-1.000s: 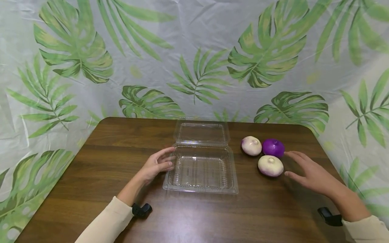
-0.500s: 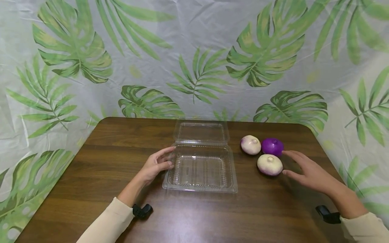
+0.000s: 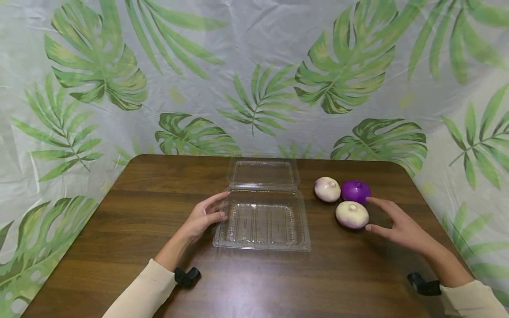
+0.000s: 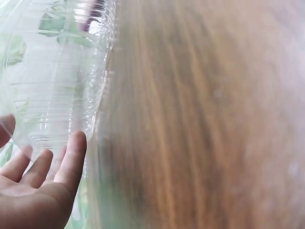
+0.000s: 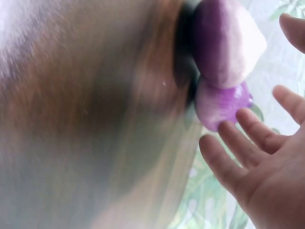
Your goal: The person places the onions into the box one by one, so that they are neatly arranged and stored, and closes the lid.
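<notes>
A clear plastic clamshell container (image 3: 260,245) lies unfolded on the table, its lid (image 3: 262,173) tipped back at the far side. My left hand (image 3: 201,219) is at the container's left edge with relaxed, spread fingers; in the left wrist view the fingertips (image 4: 76,143) reach its clear wall. Three onion-shaped vegetables sit grouped on the right: a pale one (image 3: 327,190), a purple one (image 3: 355,191) and a nearer cream one (image 3: 351,215) with a purple underside. My right hand (image 3: 401,225) hovers just right of the purple and cream ones, fingers spread, holding nothing.
The brown wooden table (image 3: 254,287) extends around these things. Behind it hangs a pale curtain (image 3: 254,79) with green leaf prints. A black wrist camera (image 3: 188,277) is strapped to the left wrist, another camera (image 3: 423,285) to the right.
My right hand has drifted slightly left, nearer the cream and purple vegetables. The left hand and the container stay in place.
</notes>
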### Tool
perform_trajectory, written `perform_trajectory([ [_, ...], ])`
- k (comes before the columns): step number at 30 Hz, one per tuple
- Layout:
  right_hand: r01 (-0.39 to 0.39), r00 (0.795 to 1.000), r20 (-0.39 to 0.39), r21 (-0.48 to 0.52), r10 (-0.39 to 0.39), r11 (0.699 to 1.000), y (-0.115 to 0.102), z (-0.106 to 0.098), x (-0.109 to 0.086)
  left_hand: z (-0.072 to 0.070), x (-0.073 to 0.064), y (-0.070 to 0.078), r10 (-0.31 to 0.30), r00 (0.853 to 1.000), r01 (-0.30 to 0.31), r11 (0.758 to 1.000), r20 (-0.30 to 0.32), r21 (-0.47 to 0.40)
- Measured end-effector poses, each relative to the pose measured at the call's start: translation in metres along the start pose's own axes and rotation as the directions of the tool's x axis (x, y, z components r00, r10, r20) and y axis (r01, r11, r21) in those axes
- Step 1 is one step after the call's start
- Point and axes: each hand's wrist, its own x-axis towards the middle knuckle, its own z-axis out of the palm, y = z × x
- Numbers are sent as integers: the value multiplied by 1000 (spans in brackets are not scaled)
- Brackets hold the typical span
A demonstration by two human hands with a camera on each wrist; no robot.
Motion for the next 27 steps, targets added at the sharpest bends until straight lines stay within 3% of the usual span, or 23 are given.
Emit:
perform_trajectory([
  [8,-14,1000,5,-2,14,1000,-2,12,3,1,0,-2,-7,1000,8,1000,-24,26],
  [16,55,998,-27,-78,-57,995,-4,25,8,1,-1,-4,-18,1000,18,1000,-20,25],
  [27,46,997,-57,-103,-52,994,-6,32,14,-3,0,-6,8,999,-8,1000,52,-4],
])
